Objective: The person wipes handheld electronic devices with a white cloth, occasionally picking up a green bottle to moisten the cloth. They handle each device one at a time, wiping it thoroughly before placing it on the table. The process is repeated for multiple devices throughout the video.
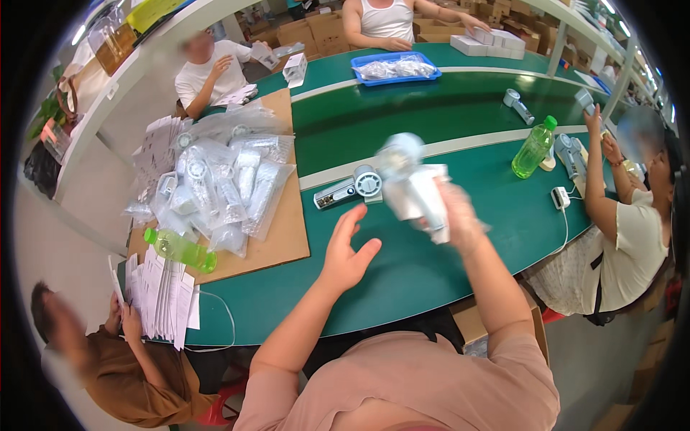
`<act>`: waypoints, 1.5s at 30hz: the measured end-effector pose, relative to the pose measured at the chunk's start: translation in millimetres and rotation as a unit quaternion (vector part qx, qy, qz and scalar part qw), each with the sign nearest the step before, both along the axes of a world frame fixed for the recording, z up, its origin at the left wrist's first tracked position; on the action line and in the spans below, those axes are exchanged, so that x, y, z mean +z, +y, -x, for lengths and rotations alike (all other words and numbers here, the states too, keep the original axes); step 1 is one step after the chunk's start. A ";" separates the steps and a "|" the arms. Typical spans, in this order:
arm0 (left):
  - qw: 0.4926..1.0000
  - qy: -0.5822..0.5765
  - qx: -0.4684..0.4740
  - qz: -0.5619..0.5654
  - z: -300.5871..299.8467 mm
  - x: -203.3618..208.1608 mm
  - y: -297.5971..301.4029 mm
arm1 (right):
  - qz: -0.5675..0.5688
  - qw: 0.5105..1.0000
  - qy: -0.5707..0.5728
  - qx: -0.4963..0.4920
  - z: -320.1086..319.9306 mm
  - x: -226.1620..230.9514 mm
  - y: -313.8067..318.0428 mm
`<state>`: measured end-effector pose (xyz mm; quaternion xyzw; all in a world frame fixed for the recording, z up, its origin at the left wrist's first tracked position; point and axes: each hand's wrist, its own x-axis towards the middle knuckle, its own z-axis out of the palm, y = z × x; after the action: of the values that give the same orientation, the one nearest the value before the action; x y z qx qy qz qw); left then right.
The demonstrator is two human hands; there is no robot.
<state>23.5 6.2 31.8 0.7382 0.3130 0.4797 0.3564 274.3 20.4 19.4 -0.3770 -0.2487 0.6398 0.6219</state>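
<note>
Pale fan (400, 154), motion-blurred at the centre of the frame, is gripped in the right hand (460, 215) with something white, perhaps a cloth (434, 178). The left hand (348, 248) is spread wide, just below a second fan (351, 189) on the green table (420, 284).

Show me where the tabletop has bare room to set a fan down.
Green tabletop lies bare between the right forearm and the white cable at right; another patch, between the cardboard and left forearm. Crowded: the cardboard, under wrapped packages; beyond the left fingers lies a fan.
</note>
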 end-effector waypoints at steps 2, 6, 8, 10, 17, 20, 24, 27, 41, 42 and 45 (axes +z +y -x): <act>0.977 -0.161 -0.090 0.103 3.1 -41.3 17.5 | -0.004 0.991 -0.100 0.085 57.6 15.1 1.1; 0.941 -0.272 -0.061 0.190 19.7 -44.5 21.1 | -0.008 0.975 -0.064 0.213 126.3 -10.9 10.4; 0.926 -0.311 -0.031 0.211 32.0 -27.6 17.0 | 0.015 0.971 0.035 0.237 142.5 -22.1 11.1; 0.899 -0.368 0.027 0.238 41.6 -43.7 20.0 | 0.038 0.970 0.047 0.235 142.4 -22.7 9.6; 0.907 -0.360 0.012 0.220 43.0 -40.1 22.6 | 0.070 0.979 0.120 0.150 135.5 -17.0 4.5; 0.876 -0.409 -0.012 0.257 45.4 -35.1 22.3 | 0.013 0.966 0.210 0.153 121.5 -9.4 10.0; 0.816 -0.460 0.007 0.351 52.5 -35.0 27.1 | 0.004 0.960 0.256 0.116 113.9 -3.3 11.0; 0.763 -0.484 0.043 0.427 63.9 -29.4 33.0 | -0.021 0.948 0.297 0.111 105.6 9.3 10.8; 0.898 -0.182 -0.134 0.379 68.7 -29.0 21.5 | 0.084 0.951 0.091 0.285 118.0 -2.2 8.9; 0.899 -0.180 -0.129 0.378 69.1 -30.8 24.5 | 0.107 0.956 0.054 0.268 120.1 2.5 9.6; 0.892 -0.202 -0.120 0.385 69.6 -26.7 27.6 | 0.152 0.963 -0.002 0.221 118.7 7.8 12.0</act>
<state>-46.2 33.8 5.0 0.4619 0.3037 0.4140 0.7232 155.6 32.4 27.2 -0.4042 -0.2266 0.7910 0.3995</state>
